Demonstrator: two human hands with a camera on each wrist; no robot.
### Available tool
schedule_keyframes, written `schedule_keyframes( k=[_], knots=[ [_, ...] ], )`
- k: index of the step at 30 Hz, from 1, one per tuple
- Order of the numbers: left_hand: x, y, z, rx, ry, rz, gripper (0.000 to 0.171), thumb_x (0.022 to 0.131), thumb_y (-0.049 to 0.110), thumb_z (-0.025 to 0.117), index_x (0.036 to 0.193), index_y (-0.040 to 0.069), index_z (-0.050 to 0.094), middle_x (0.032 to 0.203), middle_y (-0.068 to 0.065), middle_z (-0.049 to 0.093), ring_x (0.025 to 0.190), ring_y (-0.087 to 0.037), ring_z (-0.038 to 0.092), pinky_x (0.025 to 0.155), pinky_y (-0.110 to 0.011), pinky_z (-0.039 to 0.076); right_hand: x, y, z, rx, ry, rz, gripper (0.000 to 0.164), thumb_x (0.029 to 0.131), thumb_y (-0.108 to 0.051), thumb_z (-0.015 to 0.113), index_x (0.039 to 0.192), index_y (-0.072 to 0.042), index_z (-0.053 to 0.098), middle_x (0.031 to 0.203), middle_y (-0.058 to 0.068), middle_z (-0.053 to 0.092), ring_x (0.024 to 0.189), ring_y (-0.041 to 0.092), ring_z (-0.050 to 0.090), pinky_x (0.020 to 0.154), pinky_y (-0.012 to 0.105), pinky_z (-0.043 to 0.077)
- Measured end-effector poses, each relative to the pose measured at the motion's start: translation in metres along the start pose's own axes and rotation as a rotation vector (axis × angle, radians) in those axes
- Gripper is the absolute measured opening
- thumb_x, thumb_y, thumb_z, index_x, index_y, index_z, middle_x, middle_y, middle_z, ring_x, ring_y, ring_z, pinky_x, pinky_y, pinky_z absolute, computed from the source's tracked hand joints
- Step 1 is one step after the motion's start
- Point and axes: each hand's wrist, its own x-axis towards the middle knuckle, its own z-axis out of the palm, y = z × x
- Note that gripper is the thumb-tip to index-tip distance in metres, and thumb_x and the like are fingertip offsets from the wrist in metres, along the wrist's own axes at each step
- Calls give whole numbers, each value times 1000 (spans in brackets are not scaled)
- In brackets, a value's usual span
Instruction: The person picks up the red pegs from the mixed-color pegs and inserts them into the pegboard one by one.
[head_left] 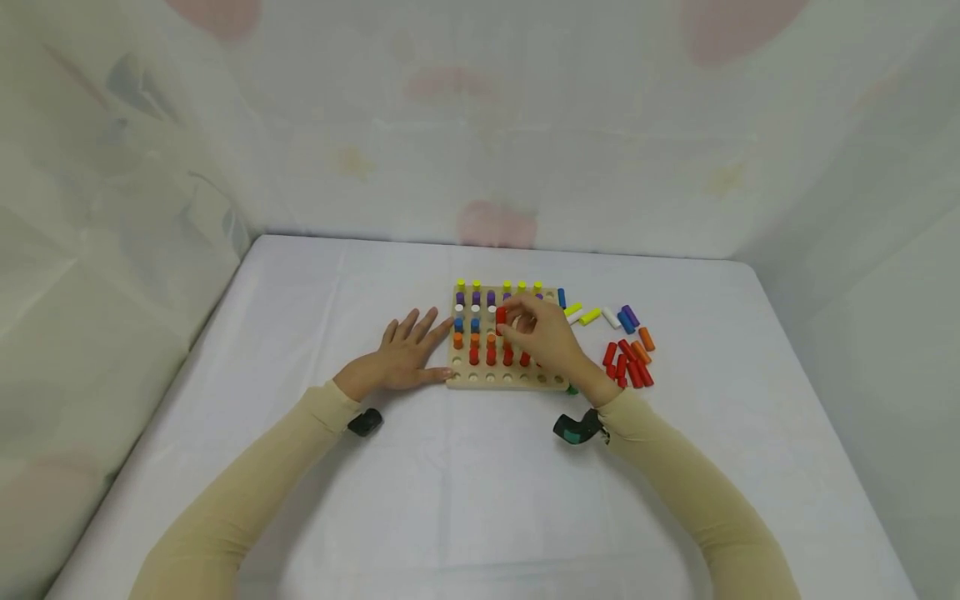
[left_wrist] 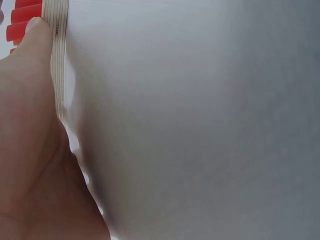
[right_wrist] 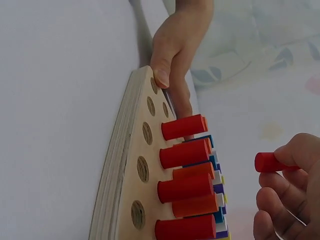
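A wooden pegboard (head_left: 480,383) lies on the table, with rows of yellow, purple, white, blue, orange and red pegs standing in its holes. My right hand (head_left: 546,337) is above the board and pinches a red peg (right_wrist: 269,162) between thumb and fingers, off the board. Fingers spread, my left hand (head_left: 405,354) lies at the board's left edge. Its thumb rests on the near left corner, seen in the right wrist view. Red pegs (right_wrist: 186,189) stand in a row beside the row of bare holes nearest me. The right hand hides part of the board's right side.
Loose red pegs (head_left: 636,372) lie in a pile right of the board. Behind them are loose orange (head_left: 647,338), yellow (head_left: 590,317), white (head_left: 611,317), blue and purple pegs. A green peg (head_left: 572,389) shows at the near right corner. Patterned curtains surround the white table (head_left: 480,483).
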Motion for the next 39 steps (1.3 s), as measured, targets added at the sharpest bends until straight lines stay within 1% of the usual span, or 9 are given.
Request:
schedule_keyframes(
  k=[8,11,14,18,22,24,27,32,39],
  knots=[
    [-1,3,-1,-11,2,5,93,93,67,49,161,28,-2,168,-13,-11,154,-44,-12,120,-68,-2,3,-4,12,-30,-40,9,26,91,-18,72,114,-10,64,95,5,73,76,15,58,69,23,49],
    [0,2,-1,-9,-1,6,94,92,69,48,160,29,-3,168,-13,-12,154,-44,-13,120,-68,-2,4,-6,14,-17,-45,-1,25,91,-18,72,113,-9,64,95,5,73,78,15,61,70,24,52],
    [3,-1,1,-5,-8,2,96,90,75,43,160,31,-5,168,-11,-13,154,-43,-15,120,-68,-3,4,-4,17,19,-59,-2,25,92,-18,71,114,-9,64,98,5,71,81,15,63,72,25,54],
    [4,-2,4,-13,-11,7,98,88,80,39,160,31,-6,168,-12,-12,154,-44,-14,120,-68,-4,2,-4,20,37,-80,11,26,92,-17,71,116,-9,65,98,5,70,81,14,62,70,23,52],
    [2,0,2,-20,5,23,97,90,76,42,160,29,-4,168,-14,-10,153,-45,-12,119,-70,-2,1,-6,23,18,-76,-6,25,91,-16,72,114,-9,66,93,5,71,79,15,62,67,21,51],
    [1,0,1,-9,8,22,96,91,75,43,160,29,-4,168,-13,-11,154,-44,-12,119,-69,-2,1,-7,25,6,-72,-17,24,90,-16,73,113,-8,66,92,5,72,78,15,62,67,21,51],
    [1,1,1,-14,16,26,96,91,74,44,160,29,-3,168,-14,-9,154,-45,-11,119,-69,-1,1,-9,27,-6,-88,-11,23,91,-18,72,112,-10,67,92,4,71,80,14,62,68,21,51],
    [1,0,1,-16,4,23,97,90,76,43,160,28,-3,168,-14,-10,154,-44,-11,119,-69,-2,2,-11,31,-16,-119,7,21,92,-20,71,111,-12,67,91,3,71,80,13,62,68,21,51],
    [2,0,1,4,6,13,95,91,73,45,160,29,-5,168,-12,-11,154,-43,-12,120,-69,-1,4,-11,37,-23,-118,-43,18,92,-20,71,108,-11,69,88,1,73,77,12,63,66,21,53]
  ],
)
